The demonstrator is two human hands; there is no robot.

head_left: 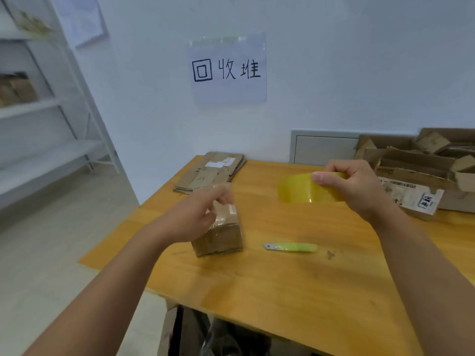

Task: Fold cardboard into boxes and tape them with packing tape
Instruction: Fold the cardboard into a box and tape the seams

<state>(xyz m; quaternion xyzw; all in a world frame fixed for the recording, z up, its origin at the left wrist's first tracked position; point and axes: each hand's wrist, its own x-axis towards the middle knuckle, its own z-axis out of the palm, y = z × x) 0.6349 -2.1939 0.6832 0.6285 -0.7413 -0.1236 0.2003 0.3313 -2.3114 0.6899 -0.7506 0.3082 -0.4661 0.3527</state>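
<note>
- Both hands are up over the worktop [282, 291]: left hand [198, 217] clamps onto one small taped box [221, 232], which sits on the wood at centre-left.
- Right hand [352, 186] grips one yellow tape roll [300, 188], held above the surface, thumb on top.
- One green-handled cutter [291, 247] lies flat between the arms, touching neither.
- One stack of flattened cardboard [210, 170] waits at the far edge.
- Off right, a heap of opened cartons [421, 163]; too jumbled to count.
</note>
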